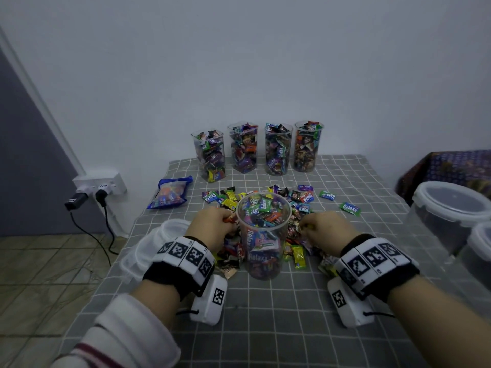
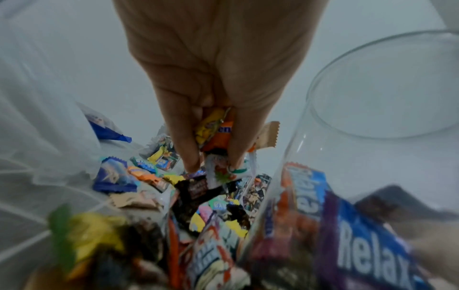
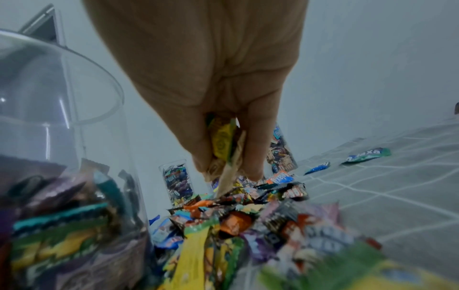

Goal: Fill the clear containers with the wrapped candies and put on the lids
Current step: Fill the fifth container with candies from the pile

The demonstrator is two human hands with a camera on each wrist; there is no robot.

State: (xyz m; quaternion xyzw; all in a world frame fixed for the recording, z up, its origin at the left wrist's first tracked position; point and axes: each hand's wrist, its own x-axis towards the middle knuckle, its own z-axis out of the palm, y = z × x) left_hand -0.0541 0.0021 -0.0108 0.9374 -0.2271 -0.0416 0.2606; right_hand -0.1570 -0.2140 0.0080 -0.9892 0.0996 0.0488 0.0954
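A tall clear container [image 1: 263,235], partly filled with wrapped candies, stands in the middle of a heap of loose candies [image 1: 297,251] on the checked cloth. My left hand [image 1: 212,229] is just left of it and grips a bunch of candies [image 2: 216,135] in curled fingers. To the container's right, my right hand [image 1: 322,229] grips a yellow candy and other wrappers [image 3: 224,145]. The container [image 2: 360,137] shows its open rim in the left wrist view, and stands at the left [image 3: 49,137] in the right wrist view.
Several filled lidless containers [image 1: 256,148] line the back of the table by the wall. Clear lids [image 1: 148,248] are stacked at the left edge. A blue candy bag [image 1: 170,196] lies left of the heap. Big lidded tubs [image 1: 451,211] stand at the right.
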